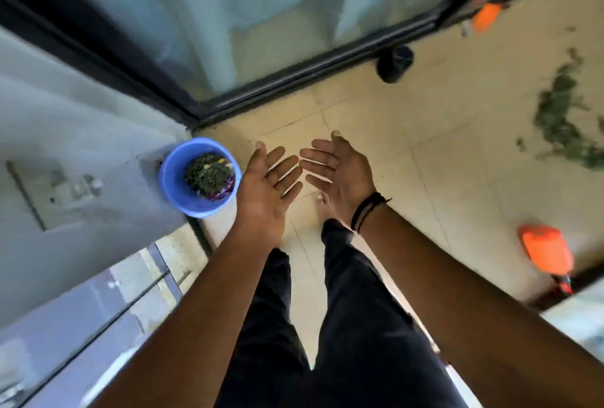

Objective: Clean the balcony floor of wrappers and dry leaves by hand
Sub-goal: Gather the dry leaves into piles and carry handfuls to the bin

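Hands held out above the tiled balcony floor [441, 120]: your left hand [266, 185] and right hand [340, 172] are both empty, palms up, fingers straight and slightly apart, fingertips nearly meeting. Just left of your left hand, a blue bucket [171, 179] in the corner holds collected leaves and wrapper scraps. A pile of leaves [559, 120] lies far right; orange wrappers [545, 249] lie nearer the edge.

The leaf pile [565, 123] is smeared by motion blur and cut by the right edge; bucket [199, 175] contents cannot be told apart
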Action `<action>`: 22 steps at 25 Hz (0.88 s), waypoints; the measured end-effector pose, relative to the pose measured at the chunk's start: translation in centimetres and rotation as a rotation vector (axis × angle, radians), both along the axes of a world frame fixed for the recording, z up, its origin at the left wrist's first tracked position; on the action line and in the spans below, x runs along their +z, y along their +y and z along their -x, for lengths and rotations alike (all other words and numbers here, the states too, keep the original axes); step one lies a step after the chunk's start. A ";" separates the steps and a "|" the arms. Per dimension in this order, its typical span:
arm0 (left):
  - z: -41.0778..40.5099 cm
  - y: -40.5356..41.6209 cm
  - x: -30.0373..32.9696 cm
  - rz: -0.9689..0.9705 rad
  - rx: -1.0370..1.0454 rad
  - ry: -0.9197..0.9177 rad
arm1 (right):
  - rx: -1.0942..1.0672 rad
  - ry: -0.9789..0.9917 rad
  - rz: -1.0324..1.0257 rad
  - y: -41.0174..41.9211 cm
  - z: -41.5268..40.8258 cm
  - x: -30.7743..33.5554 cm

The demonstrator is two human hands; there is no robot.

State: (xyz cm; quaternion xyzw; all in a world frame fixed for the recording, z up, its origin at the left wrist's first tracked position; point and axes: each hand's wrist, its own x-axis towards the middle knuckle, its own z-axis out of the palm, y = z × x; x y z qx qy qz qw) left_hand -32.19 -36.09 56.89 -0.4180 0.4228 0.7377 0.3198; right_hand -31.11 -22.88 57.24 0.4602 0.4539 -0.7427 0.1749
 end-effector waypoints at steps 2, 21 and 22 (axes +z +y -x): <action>-0.3 5.2 6.2 -0.019 -0.122 0.026 | -0.159 0.034 -0.040 5.7 -2.4 6.5; -11.4 50.1 20.3 0.017 -1.257 0.298 | -1.285 0.194 -0.115 42.5 -26.4 18.4; -11.1 51.6 20.1 0.022 -1.290 0.308 | -1.276 0.192 -0.109 43.7 -25.8 18.2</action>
